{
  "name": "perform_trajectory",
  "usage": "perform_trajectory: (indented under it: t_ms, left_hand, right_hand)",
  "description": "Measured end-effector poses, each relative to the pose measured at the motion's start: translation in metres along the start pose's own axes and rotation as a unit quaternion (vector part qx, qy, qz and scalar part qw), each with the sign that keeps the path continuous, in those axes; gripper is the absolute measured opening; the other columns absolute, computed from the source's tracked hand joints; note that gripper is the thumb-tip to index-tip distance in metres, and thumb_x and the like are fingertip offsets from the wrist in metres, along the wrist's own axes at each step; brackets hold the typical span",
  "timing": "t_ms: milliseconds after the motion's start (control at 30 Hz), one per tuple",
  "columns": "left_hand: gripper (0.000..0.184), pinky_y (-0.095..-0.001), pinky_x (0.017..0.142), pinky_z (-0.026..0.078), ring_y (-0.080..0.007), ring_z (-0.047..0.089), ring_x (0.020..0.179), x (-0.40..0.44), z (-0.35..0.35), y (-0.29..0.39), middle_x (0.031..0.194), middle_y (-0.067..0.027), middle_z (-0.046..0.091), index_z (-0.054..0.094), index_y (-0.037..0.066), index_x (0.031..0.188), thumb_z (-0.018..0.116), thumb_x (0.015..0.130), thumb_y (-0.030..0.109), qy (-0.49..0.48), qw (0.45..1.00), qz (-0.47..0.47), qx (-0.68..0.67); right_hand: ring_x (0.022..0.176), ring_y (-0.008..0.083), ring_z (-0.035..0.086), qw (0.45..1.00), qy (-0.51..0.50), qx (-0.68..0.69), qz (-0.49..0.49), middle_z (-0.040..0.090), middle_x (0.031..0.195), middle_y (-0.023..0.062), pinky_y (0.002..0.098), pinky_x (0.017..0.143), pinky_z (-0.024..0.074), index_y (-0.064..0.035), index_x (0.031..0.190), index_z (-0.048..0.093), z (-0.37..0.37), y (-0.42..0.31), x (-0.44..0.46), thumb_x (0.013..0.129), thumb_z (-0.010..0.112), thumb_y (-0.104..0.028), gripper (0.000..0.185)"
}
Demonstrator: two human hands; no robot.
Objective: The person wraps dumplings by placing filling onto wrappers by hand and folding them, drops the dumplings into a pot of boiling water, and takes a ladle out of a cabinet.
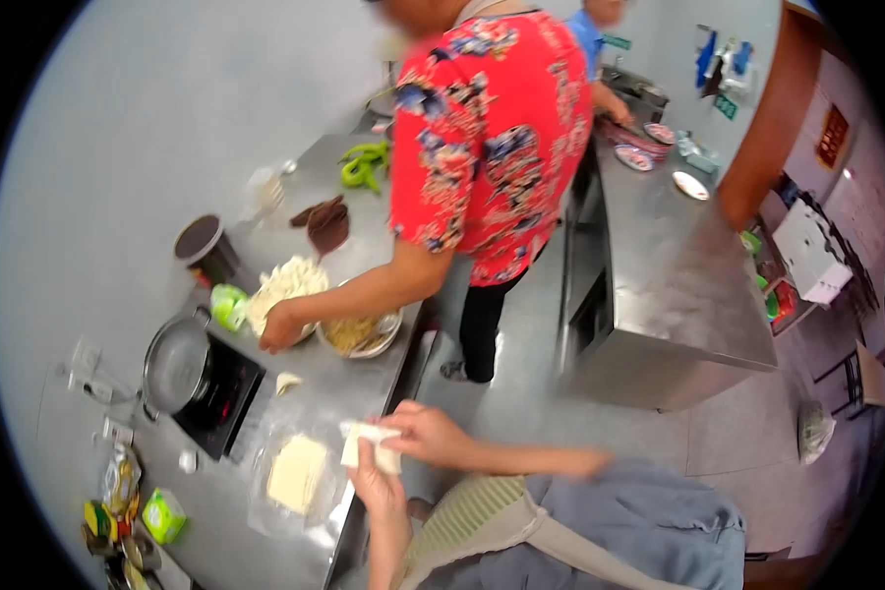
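Left hand (376, 484) and right hand (429, 434) together pinch a pale wrapper (351, 450) beside the wrapper stack (297, 475); likely light, limp, easily torn, best held by its edges.

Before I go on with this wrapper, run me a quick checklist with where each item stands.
1. Wrapper held by left hand and right hand: ok.
2. Filling inside it: cannot tell.
3. Spare wrappers on the counter near the hands: ok.
4. Bowl of filling clear of the co-worker's arm: not ok, the arm reaches across it.
5. Pan hot: cannot tell.
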State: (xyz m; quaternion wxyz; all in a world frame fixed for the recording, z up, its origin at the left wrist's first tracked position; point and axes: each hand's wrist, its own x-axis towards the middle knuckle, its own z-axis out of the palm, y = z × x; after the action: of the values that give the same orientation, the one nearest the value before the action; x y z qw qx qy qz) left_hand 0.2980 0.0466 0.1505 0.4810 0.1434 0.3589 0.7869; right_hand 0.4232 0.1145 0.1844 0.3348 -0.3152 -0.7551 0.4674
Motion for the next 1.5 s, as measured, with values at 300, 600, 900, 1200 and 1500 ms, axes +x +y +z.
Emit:
perform_trajectory:
  t_ms: [300, 600, 900, 1200, 1500]
  left_hand:
    - [0.036, -0.0382, 0.102, 0.045, -0.0273, 0.058, 0.116, -0.026, 0.043, 0.000, 0.123, -0.0185, 0.060, 0.051, -0.007, 0.126, 0.053, 0.098, 0.016, 0.045, 0.998, -0.030, -0.044]
    - [0.048, -0.0407, 0.109, 0.040, -0.0285, 0.049, 0.127, -0.053, 0.058, 0.015, 0.137, -0.0211, 0.049, 0.034, -0.005, 0.141, 0.049, 0.100, 0.018, 0.034, 0.998, -0.052, 0.007]
    - [0.057, -0.0428, 0.114, 0.032, -0.0332, 0.034, 0.140, -0.042, 0.052, 0.025, 0.150, -0.0255, 0.032, 0.021, -0.004, 0.148, 0.045, 0.097, 0.010, -0.036, 0.996, -0.010, -0.076]
    - [0.050, -0.0385, 0.109, 0.035, -0.0257, 0.044, 0.132, -0.017, 0.035, 0.022, 0.147, -0.0188, 0.040, 0.032, -0.002, 0.144, 0.047, 0.101, 0.017, -0.027, 0.997, -0.043, 0.049]
    - [0.043, -0.0307, 0.098, 0.044, -0.0194, 0.054, 0.120, 0.015, 0.012, 0.002, 0.136, -0.0152, 0.053, 0.043, 0.000, 0.138, 0.049, 0.101, 0.021, 0.008, 0.996, -0.053, 0.078]
  right_hand:
    - [0.073, 0.0236, 0.060, 0.944, 0.113, -0.226, -0.214, 0.056, 0.083, 0.0054, 0.0355, 0.062, 0.0509, -0.0076, 0.107, 0.065, -0.014, -0.010, -0.024, 0.079, 0.072, -0.014, 0.029]
    - [0.075, 0.0238, 0.060, 0.914, 0.079, -0.279, -0.283, 0.054, 0.083, 0.0053, 0.0339, 0.062, 0.0497, -0.0059, 0.111, 0.063, -0.021, -0.012, -0.040, 0.079, 0.068, -0.008, 0.033]
    - [0.083, 0.0163, 0.059, 0.998, 0.000, 0.056, 0.029, 0.062, 0.094, 0.0043, 0.0279, 0.072, 0.0459, -0.0039, 0.109, 0.062, -0.021, -0.022, -0.034, 0.091, 0.061, -0.014, 0.021]
    - [0.080, 0.0044, 0.051, 0.903, -0.025, 0.376, 0.207, 0.062, 0.090, -0.0038, 0.0212, 0.075, 0.0421, -0.0061, 0.106, 0.064, -0.007, 0.020, -0.007, 0.095, 0.062, -0.025, 0.022]
    - [0.076, 0.0047, 0.054, 0.887, 0.014, 0.402, 0.229, 0.066, 0.092, -0.0023, 0.0207, 0.071, 0.0449, -0.0051, 0.109, 0.066, 0.004, 0.055, 0.014, 0.094, 0.065, -0.025, 0.025]
